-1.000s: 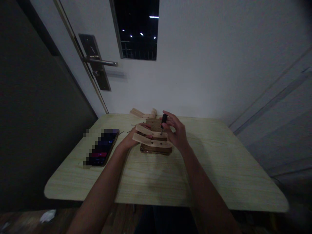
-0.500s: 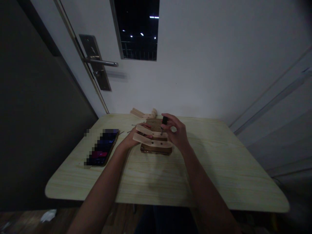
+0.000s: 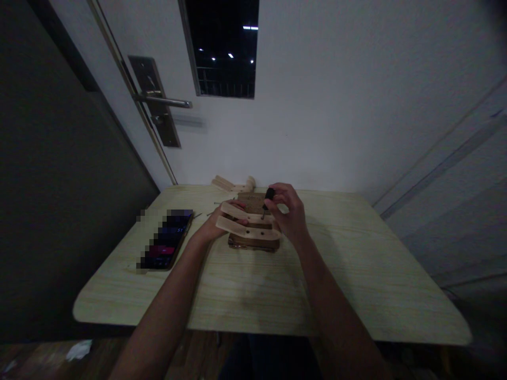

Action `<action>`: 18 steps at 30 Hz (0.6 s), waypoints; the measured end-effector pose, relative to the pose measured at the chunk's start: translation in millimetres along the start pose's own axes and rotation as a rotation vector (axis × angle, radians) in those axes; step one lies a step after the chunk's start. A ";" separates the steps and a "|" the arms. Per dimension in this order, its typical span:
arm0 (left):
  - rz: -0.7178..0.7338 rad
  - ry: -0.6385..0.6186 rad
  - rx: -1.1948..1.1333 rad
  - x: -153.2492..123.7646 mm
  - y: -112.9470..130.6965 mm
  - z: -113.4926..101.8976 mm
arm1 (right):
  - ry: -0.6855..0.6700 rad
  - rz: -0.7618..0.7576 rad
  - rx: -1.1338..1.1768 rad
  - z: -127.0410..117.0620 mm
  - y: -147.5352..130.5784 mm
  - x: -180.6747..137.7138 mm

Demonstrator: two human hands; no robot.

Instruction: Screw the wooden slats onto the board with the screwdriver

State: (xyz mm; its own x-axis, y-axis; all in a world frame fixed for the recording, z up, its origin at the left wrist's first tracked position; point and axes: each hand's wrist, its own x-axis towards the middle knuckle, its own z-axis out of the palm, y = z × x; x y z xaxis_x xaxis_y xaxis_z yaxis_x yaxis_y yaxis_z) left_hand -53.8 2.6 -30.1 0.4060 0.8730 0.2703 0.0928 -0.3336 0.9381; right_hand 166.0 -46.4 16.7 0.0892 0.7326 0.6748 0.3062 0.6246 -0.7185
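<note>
A dark wooden block [image 3: 253, 241] lies on the pale table [image 3: 269, 285] with two light curved wooden strips [image 3: 245, 230] across its top. My left hand [image 3: 216, 224] grips the left ends of those strips, fingers curled around them. My right hand [image 3: 289, 211] pinches a small black-handled screwdriver [image 3: 268, 199] held upright, its tip on the upper strip.
A phone [image 3: 166, 240] with a lit screen lies at the table's left. More light wooden pieces [image 3: 233, 184] rest at the far edge against the white wall. A door with a metal lever handle [image 3: 162, 100] stands to the left. Small screws lie near the strips.
My right hand's fingers have shifted around the screwdriver handle, closing more over it. The left hand and the wooden pieces stay where they were.
</note>
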 end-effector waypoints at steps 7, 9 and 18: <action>0.023 -0.010 -0.003 0.8 -5.2 -0.9 | -0.018 -0.033 -0.073 -0.8 -2.0 0.4; 0.021 0.007 0.019 0.4 -6.5 -1.1 | -0.042 -0.051 -0.063 -1.3 -3.7 0.3; 0.029 -0.023 0.004 0.1 -10.6 -3.0 | -0.052 -0.024 0.046 0.3 -0.4 -1.3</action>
State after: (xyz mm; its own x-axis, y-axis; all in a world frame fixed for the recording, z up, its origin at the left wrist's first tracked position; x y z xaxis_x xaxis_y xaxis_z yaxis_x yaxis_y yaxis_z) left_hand -57.5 7.3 -39.4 0.4294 0.8547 0.2918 0.0842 -0.3596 0.9293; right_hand 165.4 -47.5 16.1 0.0323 0.7293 0.6834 0.2634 0.6534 -0.7097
